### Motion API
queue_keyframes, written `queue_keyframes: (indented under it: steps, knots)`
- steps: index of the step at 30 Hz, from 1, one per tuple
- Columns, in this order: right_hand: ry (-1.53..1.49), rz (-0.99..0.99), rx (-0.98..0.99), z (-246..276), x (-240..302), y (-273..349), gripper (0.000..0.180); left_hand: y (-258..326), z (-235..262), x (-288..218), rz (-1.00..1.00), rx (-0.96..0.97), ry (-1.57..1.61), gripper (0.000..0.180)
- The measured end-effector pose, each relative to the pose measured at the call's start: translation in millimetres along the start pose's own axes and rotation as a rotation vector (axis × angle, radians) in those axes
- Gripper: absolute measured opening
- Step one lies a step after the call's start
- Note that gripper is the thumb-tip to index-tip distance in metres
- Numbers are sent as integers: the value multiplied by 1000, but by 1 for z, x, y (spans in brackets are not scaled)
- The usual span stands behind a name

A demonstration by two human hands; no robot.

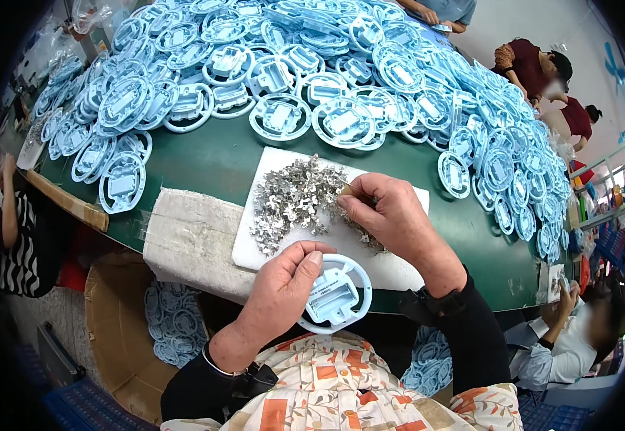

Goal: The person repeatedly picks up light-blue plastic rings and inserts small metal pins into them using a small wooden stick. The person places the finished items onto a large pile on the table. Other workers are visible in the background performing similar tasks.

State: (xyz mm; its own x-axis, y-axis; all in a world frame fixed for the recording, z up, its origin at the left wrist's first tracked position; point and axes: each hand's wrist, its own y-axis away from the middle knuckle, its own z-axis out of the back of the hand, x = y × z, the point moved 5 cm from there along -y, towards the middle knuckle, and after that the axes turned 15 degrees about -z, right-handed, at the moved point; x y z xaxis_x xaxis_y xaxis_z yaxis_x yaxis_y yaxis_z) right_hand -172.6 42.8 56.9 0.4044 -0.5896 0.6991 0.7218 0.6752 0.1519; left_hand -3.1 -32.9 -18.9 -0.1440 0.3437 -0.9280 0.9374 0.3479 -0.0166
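Observation:
My left hand [281, 286] holds a round light-blue plastic part [335, 293] with a rectangular recess, just below the table's near edge. My right hand [388, 212] rests on a heap of small silver metal clips [291, 201], its fingertips pinched on one clip at the heap's right side. The clips lie on a white foam board [269, 248] set on the green table [212, 161].
A big mound of the same round blue parts [327, 79] covers the table's far half and right side. A cardboard box [122, 323] with more blue parts sits on the floor at left. Other people sit at the left, far right and lower right.

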Motion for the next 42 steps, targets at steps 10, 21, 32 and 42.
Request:
queue_keyframes:
  steps: [10,21,32,42]
  knots:
    - [305,164,-98,-6,-7,0,16,0,-2,0,-9,13,-61,27]
    - [-216,-188,250,-2,-10,10,19,-4,-6,-9,20,-53,-89,28]
    - [31,122,-38,4,-3,18,14,-30,0,-21,-17,-32,-216,24]
    - [-224,-51,91,5,-13,20,15,-29,5,-17,5,-20,-275,28]
